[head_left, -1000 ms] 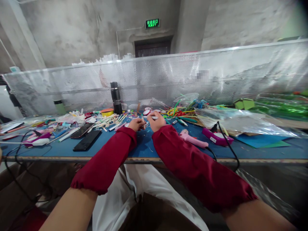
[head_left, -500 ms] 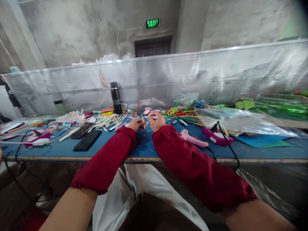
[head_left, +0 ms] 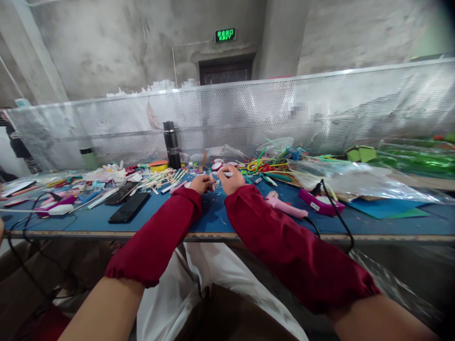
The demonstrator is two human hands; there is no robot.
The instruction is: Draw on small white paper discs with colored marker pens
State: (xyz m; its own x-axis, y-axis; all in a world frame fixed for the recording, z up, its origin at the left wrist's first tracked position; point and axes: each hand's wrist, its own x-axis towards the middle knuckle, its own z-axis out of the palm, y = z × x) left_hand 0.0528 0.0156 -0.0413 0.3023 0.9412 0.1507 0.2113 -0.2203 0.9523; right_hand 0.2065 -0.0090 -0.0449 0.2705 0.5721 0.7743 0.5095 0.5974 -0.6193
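Over the blue table (head_left: 213, 220), my left hand (head_left: 201, 183) pinches a small flat stick (head_left: 212, 182), light wood in colour, between thumb and fingers. Close on its right, my right hand (head_left: 232, 179) is closed round a white marker pen (head_left: 228, 174). The pen slants toward the stick; whether its tip touches the stick is too small to tell. Red sleeves cover both forearms. Just beyond the hands are small white and red round pieces (head_left: 216, 166). A pink glue gun (head_left: 287, 207) lies to the right of my right forearm.
Two dark phones (head_left: 128, 207) lie left of my hands, with many sticks and pens (head_left: 167, 179) behind. A black thermos (head_left: 171, 144) stands at the back. Purple power strips (head_left: 322, 202) with cords sit on both sides. Plastic film (head_left: 351, 177) covers the right side.
My right hand with the marker pen has shifted very slightly beside the stick. Otherwise both hands keep their place and hold.
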